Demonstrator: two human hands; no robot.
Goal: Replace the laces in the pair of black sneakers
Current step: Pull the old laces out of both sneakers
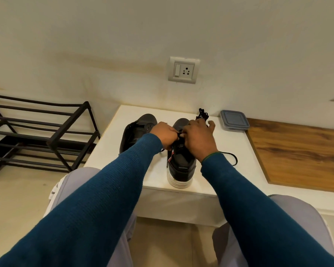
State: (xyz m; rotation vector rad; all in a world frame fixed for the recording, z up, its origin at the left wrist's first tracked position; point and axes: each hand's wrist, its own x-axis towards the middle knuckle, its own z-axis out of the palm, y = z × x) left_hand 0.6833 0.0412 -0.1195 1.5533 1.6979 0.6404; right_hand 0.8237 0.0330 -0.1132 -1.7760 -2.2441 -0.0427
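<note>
Your sleeves (pixel 104 189) reach the table's (pixel 108 151) front edge; left hand (pixel 165 134) and right hand (pixel 198 137) pinch a lace (pixel 233 158) on one sneaker (pixel 181 166). The other sneaker (pixel 135 132) looks unlaced, so much remains.

no readable text, striped sneaker tab (pixel 170 158) seemingly too blurred

A room in a home, likely an entryway or bedroom corner. A plain cream wall (pixel 104 35) carries a switch and socket plate (pixel 183 70). A black metal shoe rack (pixel 46 135) stands on the floor beside a low white table (pixel 108 143). A lidded plastic food container (pixel 234 120) sits by a wood-grain surface (pixel 301 153).
</note>
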